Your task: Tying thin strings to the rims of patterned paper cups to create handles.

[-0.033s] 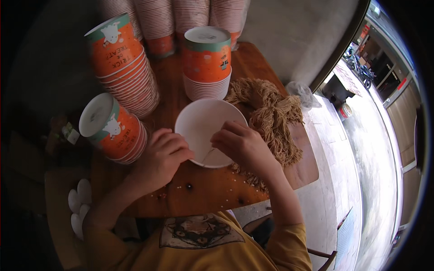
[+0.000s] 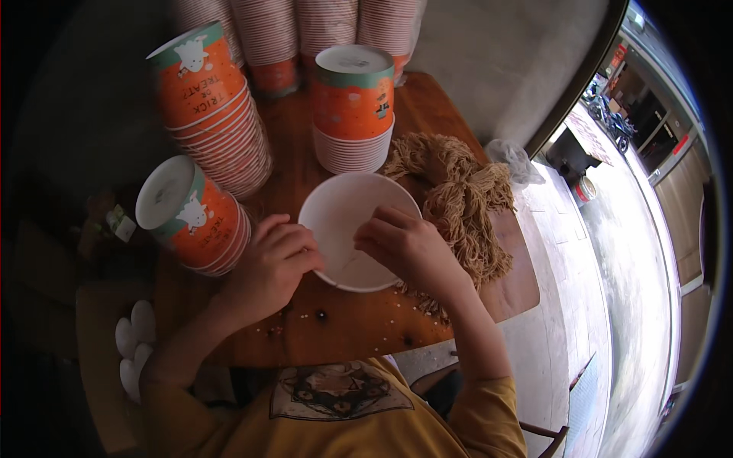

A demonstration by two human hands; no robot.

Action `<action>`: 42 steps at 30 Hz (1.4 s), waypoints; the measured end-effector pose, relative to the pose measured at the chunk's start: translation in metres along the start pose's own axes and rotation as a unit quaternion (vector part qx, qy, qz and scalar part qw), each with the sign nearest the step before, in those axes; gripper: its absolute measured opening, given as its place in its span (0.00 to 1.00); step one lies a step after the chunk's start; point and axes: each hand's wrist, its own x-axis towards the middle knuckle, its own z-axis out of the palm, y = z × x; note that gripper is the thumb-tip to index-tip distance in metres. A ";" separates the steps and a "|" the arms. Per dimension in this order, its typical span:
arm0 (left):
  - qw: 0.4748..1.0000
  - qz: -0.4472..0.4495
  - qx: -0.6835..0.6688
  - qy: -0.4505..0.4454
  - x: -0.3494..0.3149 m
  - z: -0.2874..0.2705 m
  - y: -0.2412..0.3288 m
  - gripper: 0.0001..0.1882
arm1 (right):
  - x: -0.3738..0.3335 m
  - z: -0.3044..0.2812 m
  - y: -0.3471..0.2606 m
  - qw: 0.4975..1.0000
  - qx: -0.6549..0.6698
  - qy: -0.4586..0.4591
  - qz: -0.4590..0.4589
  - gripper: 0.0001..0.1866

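Observation:
A white-lined paper bucket point(image 2: 336, 221) stands mouth up on the wooden table in front of me. My left hand point(image 2: 279, 259) is closed at its left rim, thumb along the edge and fingers curled outside. Over the mouth, my right hand point(image 2: 401, 240) has its fingertips pinched together on a thin strand of string point(image 2: 350, 265), which runs faintly down toward the near rim. Just right of the bucket lies a bundle of tan string point(image 2: 466, 202), partly behind my right forearm. The bucket's outer wall is mostly hidden.
Upside-down stacks of orange paper buckets stand at the left point(image 2: 191, 214), far left point(image 2: 210, 107) and behind point(image 2: 353, 107). Wrapped stacks point(image 2: 263, 38) line the wall. A clear plastic bag point(image 2: 513, 162) sits past the table's right edge. Small crumbs dot the near tabletop point(image 2: 305, 336).
The paper bucket has shifted slightly toward me and to the right. Both hands stay nearly in place, and the strand shows less clearly.

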 end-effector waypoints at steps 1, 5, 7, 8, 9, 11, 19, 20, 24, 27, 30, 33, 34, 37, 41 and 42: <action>1.000 0.001 0.005 -0.006 -0.002 -0.004 -0.002 0.06 | 0.004 0.004 -0.001 1.000 0.010 -0.012 0.013 0.06; 0.989 -0.124 -0.083 0.002 0.000 0.004 0.000 0.06 | 0.011 0.015 -0.003 0.997 0.045 -0.028 0.054 0.05; 0.990 -0.129 -0.063 0.019 0.006 0.014 0.005 0.06 | 0.013 0.018 -0.003 0.996 0.051 -0.032 0.060 0.05; 0.990 -0.131 -0.044 0.035 0.008 0.020 0.006 0.06 | 0.013 0.020 -0.003 0.995 0.056 -0.035 0.069 0.05; 0.990 -0.131 -0.044 0.036 0.009 0.025 0.007 0.06 | 0.014 0.020 -0.002 0.995 0.056 -0.035 0.068 0.05; 0.987 -0.148 -0.036 0.040 0.011 0.031 0.007 0.07 | 0.014 0.022 -0.002 0.995 0.058 -0.034 0.075 0.05; 0.992 -0.112 -0.048 -0.037 0.014 0.008 0.005 0.08 | 0.013 0.033 -0.001 0.991 -0.091 0.010 0.094 0.05; 0.992 -0.095 -0.051 -0.059 0.014 0.005 0.003 0.08 | 0.013 0.034 -0.001 0.990 -0.117 0.000 0.085 0.05; 0.995 -0.070 -0.067 -0.022 0.003 0.007 0.003 0.10 | 0.013 0.040 0.003 0.989 -0.104 -0.006 0.102 0.06; 0.996 -0.042 -0.076 -0.024 -0.003 0.000 0.003 0.13 | 0.015 0.038 -0.001 0.988 -0.100 -0.022 0.116 0.06; 0.998 0.029 -0.021 -0.051 -0.009 0.001 -0.006 0.13 | 0.018 0.037 -0.005 0.990 -0.091 -0.025 0.108 0.06; 0.997 0.051 -0.039 -0.046 -0.012 -0.005 -0.010 0.10 | 0.022 0.033 -0.008 0.993 -0.069 0.008 0.091 0.04; 0.997 0.052 -0.046 -0.028 -0.013 -0.009 -0.011 0.09 | 0.025 0.026 -0.011 0.995 -0.042 0.026 0.091 0.04; 0.994 -0.020 -0.105 0.013 -0.030 -0.028 -0.010 0.07 | 0.031 -0.004 -0.022 0.975 0.163 -0.037 0.147 0.10; 0.957 -0.174 -0.228 0.042 -0.046 -0.082 -0.017 0.07 | 0.041 -0.008 -0.019 0.926 0.311 -0.209 0.044 0.13; 0.941 -0.232 -0.243 0.042 -0.056 -0.093 -0.025 0.09 | 0.046 0.005 -0.023 0.894 0.374 -0.232 0.079 0.13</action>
